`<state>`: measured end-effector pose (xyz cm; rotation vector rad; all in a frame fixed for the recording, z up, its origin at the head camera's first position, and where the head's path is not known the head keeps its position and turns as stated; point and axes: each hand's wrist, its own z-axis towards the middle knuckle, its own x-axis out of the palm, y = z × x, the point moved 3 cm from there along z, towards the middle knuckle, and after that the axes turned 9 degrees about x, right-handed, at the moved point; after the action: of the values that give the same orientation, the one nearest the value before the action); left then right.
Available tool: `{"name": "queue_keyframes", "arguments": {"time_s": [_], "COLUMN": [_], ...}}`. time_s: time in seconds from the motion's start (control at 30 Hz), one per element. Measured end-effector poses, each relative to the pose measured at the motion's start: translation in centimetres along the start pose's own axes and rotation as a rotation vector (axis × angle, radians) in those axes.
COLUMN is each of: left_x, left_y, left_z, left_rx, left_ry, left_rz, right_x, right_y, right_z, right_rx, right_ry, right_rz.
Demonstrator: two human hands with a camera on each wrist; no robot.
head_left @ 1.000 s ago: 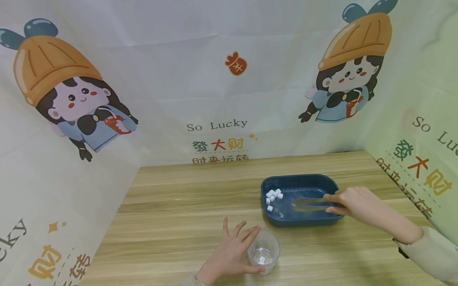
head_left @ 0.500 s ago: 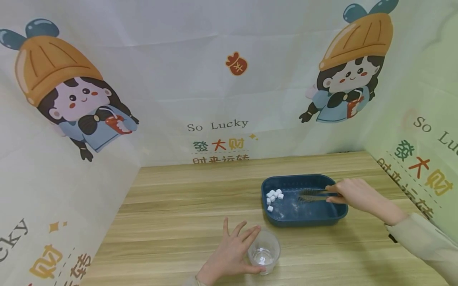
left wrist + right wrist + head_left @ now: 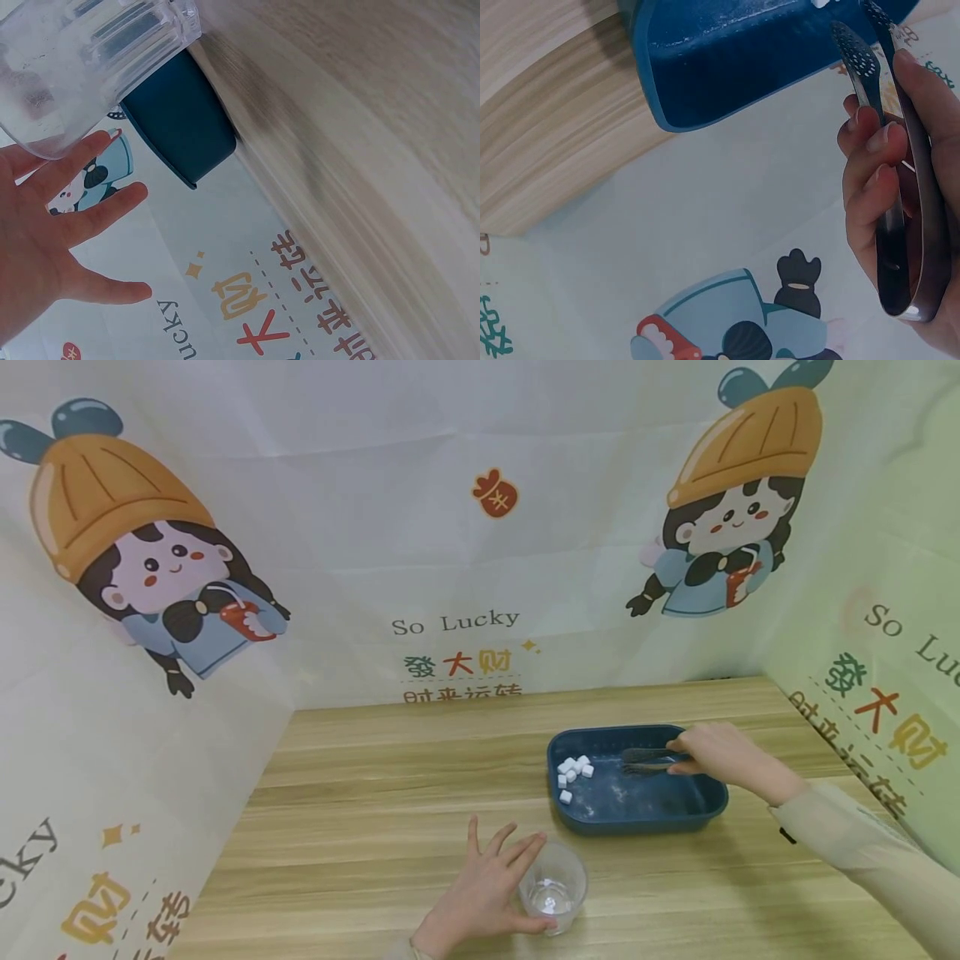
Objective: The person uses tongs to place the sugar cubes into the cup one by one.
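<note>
My right hand (image 3: pixel 722 757) grips metal tongs (image 3: pixel 930 232), fingers on one arm and thumb on the other. Their perforated tips stand apart, over the back part of a dark blue rectangular tray (image 3: pixel 637 827). Nothing sits between the tips. Several small white cubes (image 3: pixel 573 767) lie in the tray's left end, left of the tongs. Nearer the front, my left hand (image 3: pixel 483 893) holds a clear cup (image 3: pixel 558 872) from its left side, thumb low and forefinger by the rim, other fingers spread straight. The cup (image 3: pixel 90 67) stands upright; its far side is out of the left wrist view.
Tray and cup stand on a wood-grain table (image 3: pixel 360 810), the cup in front of the tray's left end. A printed cloth backdrop (image 3: pixel 450 552) rises behind the table and along both sides.
My right hand has moved the tongs back and slightly left inside the tray, from the middle toward its far wall. The left hand, cup and cubes have stayed put.
</note>
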<state>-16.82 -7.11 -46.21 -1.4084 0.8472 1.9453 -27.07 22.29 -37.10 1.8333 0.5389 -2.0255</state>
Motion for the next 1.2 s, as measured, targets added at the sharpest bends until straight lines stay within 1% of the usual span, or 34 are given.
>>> {"name": "queue_keyframes", "arguments": {"time_s": [0.23, 0.4, 0.73, 1.0, 1.2], "left_x": [-0.1, -0.4, -0.6, -0.4, -0.2], "left_y": [0.1, 0.1, 0.3, 0.2, 0.2], "left_z": [0.0, 0.1, 0.2, -0.1, -0.1], "left_rx": [0.004, 0.000, -0.001, 0.004, 0.011], "left_ry": [-0.017, -0.007, -0.009, -0.016, -0.029], "left_rz": [0.013, -0.007, 0.002, -0.032, -0.028], "right_x": [0.9, 1.5, 2.1, 3.1, 3.7], "right_y": [0.2, 0.2, 0.9, 1.6, 1.7], "right_z": [1.3, 2.0, 3.2, 4.0, 4.5], "right_rx": [0.004, 0.013, -0.014, -0.042, -0.033], "right_ry": [0.006, -0.001, -0.033, -0.055, -0.059], "right_rz": [0.008, -0.004, -0.040, -0.073, -0.030]}}
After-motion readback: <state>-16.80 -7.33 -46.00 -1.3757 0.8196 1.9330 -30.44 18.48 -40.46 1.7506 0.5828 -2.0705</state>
